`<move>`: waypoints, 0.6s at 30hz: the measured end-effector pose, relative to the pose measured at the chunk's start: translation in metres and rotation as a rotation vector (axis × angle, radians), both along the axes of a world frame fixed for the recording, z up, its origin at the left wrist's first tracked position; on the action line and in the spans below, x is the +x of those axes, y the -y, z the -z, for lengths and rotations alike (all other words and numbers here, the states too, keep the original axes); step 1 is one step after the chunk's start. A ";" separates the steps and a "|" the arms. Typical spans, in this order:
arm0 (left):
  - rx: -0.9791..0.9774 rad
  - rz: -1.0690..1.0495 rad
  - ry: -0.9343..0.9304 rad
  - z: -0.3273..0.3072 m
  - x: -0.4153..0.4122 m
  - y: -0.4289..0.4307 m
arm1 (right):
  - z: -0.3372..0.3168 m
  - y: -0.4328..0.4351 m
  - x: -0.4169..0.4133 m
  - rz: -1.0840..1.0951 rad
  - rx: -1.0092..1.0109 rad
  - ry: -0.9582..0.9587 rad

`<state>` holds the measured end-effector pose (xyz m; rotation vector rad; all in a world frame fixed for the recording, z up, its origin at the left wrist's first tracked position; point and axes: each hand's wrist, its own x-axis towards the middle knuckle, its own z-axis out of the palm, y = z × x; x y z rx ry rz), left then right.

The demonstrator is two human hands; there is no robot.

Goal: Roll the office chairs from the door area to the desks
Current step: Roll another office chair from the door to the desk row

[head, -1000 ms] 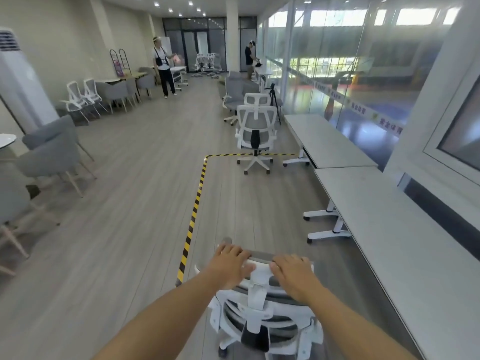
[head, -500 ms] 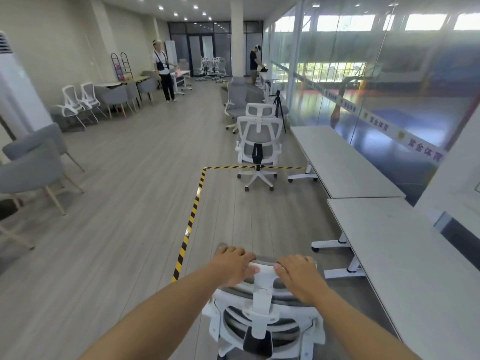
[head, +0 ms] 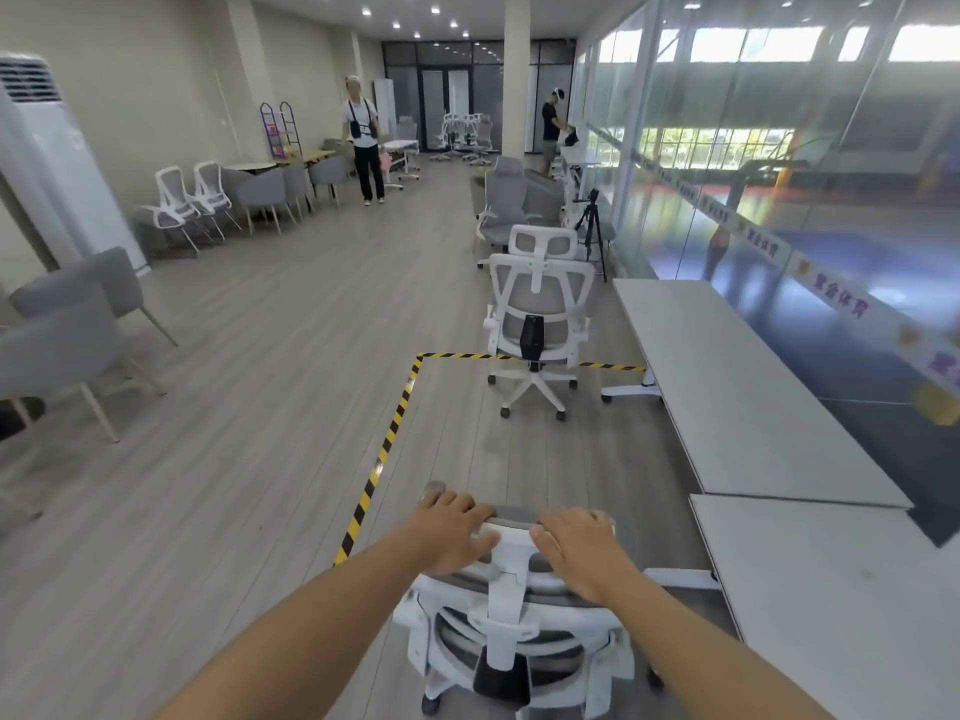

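A white office chair (head: 511, 636) with grey mesh stands right below me, its back toward me. My left hand (head: 451, 532) and my right hand (head: 576, 548) both grip the top of its grey headrest. A second white office chair (head: 537, 319) stands ahead beside the far white desk (head: 727, 387). The near white desk (head: 831, 589) runs along my right. Several more white chairs (head: 465, 133) are clustered by the glass doors at the far end.
Yellow-black floor tape (head: 382, 454) marks a corner left of my chair. Grey armchairs (head: 62, 345) line the left wall. A tripod (head: 592, 226) and a grey chair (head: 504, 207) stand beyond the desks. One person (head: 363, 142) stands mid-room, another person (head: 550, 128) by the glass wall.
The chair and I have rolled forward along the desks; the second chair and the tape corner are nearer. Both hands keep the same hold on the headrest.
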<state>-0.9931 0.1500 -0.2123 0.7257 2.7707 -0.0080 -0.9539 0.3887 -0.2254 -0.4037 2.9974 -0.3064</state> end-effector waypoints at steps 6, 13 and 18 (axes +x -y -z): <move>0.063 -0.059 -0.042 0.012 -0.114 -0.029 | 0.001 -0.030 -0.124 -0.022 0.018 0.036; 0.094 -0.062 -0.070 0.019 -0.266 -0.058 | 0.006 -0.061 -0.275 0.005 0.000 -0.004; 0.094 -0.049 -0.035 0.021 -0.360 -0.075 | 0.003 -0.079 -0.367 0.017 0.014 0.063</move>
